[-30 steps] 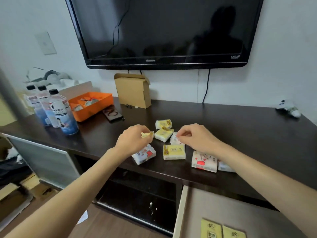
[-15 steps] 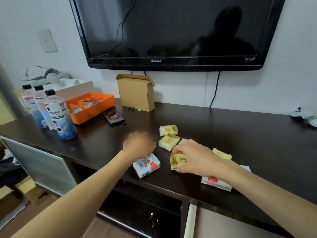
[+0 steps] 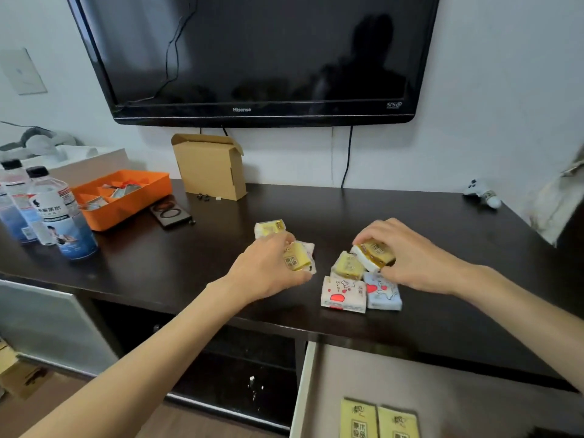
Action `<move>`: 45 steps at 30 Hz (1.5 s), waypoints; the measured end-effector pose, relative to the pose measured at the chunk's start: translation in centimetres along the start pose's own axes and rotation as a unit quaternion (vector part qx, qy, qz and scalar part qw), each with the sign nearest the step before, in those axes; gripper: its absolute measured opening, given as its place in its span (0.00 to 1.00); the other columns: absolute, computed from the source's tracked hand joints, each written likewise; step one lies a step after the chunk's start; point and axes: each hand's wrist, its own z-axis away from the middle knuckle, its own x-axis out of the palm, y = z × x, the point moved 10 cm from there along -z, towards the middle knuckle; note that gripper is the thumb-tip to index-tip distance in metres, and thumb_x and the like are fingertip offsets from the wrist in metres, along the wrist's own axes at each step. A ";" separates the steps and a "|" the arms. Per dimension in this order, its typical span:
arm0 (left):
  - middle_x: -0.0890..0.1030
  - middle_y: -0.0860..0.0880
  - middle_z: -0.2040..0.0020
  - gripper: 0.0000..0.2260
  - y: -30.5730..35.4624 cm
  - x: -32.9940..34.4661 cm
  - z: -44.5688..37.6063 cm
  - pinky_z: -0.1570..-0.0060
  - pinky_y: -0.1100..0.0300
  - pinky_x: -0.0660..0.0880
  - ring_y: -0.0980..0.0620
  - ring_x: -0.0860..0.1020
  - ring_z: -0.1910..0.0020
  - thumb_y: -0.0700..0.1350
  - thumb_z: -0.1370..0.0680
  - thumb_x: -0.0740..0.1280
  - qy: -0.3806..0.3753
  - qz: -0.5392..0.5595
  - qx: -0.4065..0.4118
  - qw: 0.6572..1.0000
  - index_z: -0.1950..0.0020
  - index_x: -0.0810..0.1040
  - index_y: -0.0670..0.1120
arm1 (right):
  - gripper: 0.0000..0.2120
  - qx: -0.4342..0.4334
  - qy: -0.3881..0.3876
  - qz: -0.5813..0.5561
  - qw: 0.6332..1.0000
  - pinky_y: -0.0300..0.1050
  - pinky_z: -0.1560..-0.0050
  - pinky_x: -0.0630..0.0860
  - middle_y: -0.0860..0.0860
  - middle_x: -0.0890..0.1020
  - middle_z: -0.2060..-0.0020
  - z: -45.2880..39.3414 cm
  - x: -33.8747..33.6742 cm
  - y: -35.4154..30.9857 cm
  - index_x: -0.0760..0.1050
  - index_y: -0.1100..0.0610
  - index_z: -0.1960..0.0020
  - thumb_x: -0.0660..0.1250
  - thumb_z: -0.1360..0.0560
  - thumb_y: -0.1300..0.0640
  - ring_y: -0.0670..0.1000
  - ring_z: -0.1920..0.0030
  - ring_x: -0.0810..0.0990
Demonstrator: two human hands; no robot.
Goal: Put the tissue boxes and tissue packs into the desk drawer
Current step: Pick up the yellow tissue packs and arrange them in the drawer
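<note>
Several small tissue packs lie on the dark desk (image 3: 164, 267). My left hand (image 3: 268, 273) grips a yellow pack (image 3: 295, 259) together with a white pack (image 3: 308, 251) behind it. Another yellow pack (image 3: 270, 227) lies just beyond that hand. My right hand (image 3: 410, 257) holds a yellow pack (image 3: 374, 256) lifted and tilted over a yellow pack (image 3: 347, 267), a white pack with red hearts (image 3: 343, 294) and a pale blue pack (image 3: 384, 295). The open drawer (image 3: 303, 390) at the bottom right holds two yellow packs (image 3: 379, 420).
Water bottles (image 3: 60, 216) stand at the left. An orange tray (image 3: 142, 197), a black phone (image 3: 170, 213) and an open cardboard box (image 3: 211, 167) sit toward the back. A white game controller (image 3: 482, 194) rests far right. The television (image 3: 252, 58) hangs above.
My left hand has closed on a yellow and a white pack. My right hand has lifted a yellow pack off the desk. The head view has tilted down, showing the drawer again.
</note>
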 end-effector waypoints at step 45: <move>0.78 0.55 0.38 0.34 10.2 13.5 27.9 0.44 0.61 0.72 0.57 0.71 0.40 0.70 0.31 0.66 -0.223 -0.088 0.309 0.920 0.31 0.72 0.53 | 0.43 -0.011 -0.186 0.052 0.981 0.40 0.27 0.47 0.37 0.71 0.33 26.6 13.3 -8.8 0.65 0.42 0.27 0.54 0.34 0.18 0.36 0.39 0.60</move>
